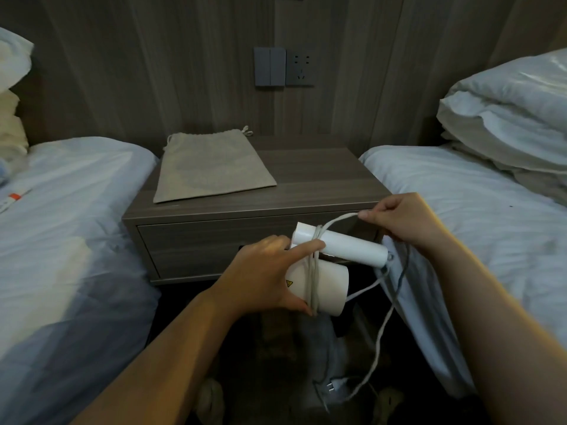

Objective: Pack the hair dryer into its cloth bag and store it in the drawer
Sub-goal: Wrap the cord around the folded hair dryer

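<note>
Left hand [264,271] grips dryer [346,244], cord [337,220] wrapped round it. Right hand [408,223] pinches cord. Bag [208,167] flat on surface [322,173] beyond left hand. Probably plug [329,388] below hands.

— What fills the top of the frame?
— A wood-panel wall [153,72]. At upper centre it carries a grey double light switch [269,66], with a grey wall socket [300,70] touching its right side.
— And the sides?
— A left bed [76,210] and a right bed [460,225], both white-sheeted, with a wood-grain nightstand [322,170] between them. White pillows [506,118] are stacked at upper right. At the upper left edge a white pillow [12,62] lies over a cream pillow [9,127]. A small orange-and-white item [13,197], too small to identify, rests on the left bed.
</note>
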Motion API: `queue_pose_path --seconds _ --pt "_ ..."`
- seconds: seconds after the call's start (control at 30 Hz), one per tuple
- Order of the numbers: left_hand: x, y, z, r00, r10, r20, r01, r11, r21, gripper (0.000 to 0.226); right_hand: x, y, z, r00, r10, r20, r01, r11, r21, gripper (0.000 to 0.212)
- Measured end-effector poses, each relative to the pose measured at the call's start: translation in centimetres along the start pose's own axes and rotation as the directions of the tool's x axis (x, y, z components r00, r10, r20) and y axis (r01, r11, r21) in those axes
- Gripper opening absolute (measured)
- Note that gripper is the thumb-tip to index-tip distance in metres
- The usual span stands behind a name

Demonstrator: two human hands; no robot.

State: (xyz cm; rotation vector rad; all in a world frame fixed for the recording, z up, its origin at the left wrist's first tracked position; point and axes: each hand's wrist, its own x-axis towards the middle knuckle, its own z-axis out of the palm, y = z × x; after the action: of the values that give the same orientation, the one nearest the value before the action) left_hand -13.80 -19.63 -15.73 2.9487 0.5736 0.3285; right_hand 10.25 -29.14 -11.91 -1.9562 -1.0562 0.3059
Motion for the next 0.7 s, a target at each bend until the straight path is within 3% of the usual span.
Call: queue_pose_path --seconds 0.07,0.13,0.2,0.27,0.3,0.33,0.4,0.43,0.57,0.7 --pt "0.1 0.2 -0.1 1.000 -0.020 -0.008 0.020 0.995 -0.096 0.100 0.1 0.5 0.0 1.000 0.021 -0.013 -0.020 0.999 0.025 0.035" --pt "0.2 0.4 -0.1 0.998 -0.054 -0.028 0.044 0.956 -0.291 0.100 0.2 1.2 0.1 0.994 0.036 0.102 -0.059 0.971 0.233 0.033" --pt "0.2 0.3 -0.2 0.991 -0.113 -0.076 0.055 0.841 -0.539 0.095 0.1 1.9 0.2 0.954 0.041 0.297 -0.214 0.789 0.576 0.027" --pt "0.4 -0.1 0.0 0.975 -0.198 -0.100 0.065 0.686 -0.724 0.089 0.0 2.1 0.3 0.876 -0.016 0.481 -0.381 0.589 0.713 0.017" --pt "0.5 -0.3 0.1 0.966 -0.238 -0.103 0.062 0.597 -0.800 0.086 0.0 2.1 0.5 0.856 -0.039 0.516 -0.409 0.560 0.720 0.029" --pt "0.7 -0.4 0.1 0.956 -0.273 -0.107 0.050 0.511 -0.858 0.083 -0.1 2.0 0.8 0.843 -0.053 0.535 -0.419 0.559 0.715 0.032" --pt "1.0 -0.5 0.0 0.939 -0.322 -0.123 0.018 0.402 -0.915 0.077 -0.4 1.1 1.6 0.840 -0.059 0.540 -0.402 0.601 0.691 0.015" --pt "1.1 -0.5 -0.2 0.931 -0.338 -0.135 0.004 0.379 -0.925 0.075 -0.5 0.6 2.0 0.844 -0.058 0.533 -0.387 0.622 0.681 0.010" --pt "1.1 -0.6 -0.6 0.893 -0.432 -0.128 0.015 0.313 -0.950 0.072 -1.2 -0.6 3.4 0.879 -0.032 0.475 -0.253 0.815 0.522 0.039" --pt "1.3 -0.6 -1.0 0.796 -0.596 -0.104 0.090 0.286 -0.954 0.056 -2.1 -2.2 4.0 0.896 -0.028 0.443 -0.214 0.847 0.487 0.026"
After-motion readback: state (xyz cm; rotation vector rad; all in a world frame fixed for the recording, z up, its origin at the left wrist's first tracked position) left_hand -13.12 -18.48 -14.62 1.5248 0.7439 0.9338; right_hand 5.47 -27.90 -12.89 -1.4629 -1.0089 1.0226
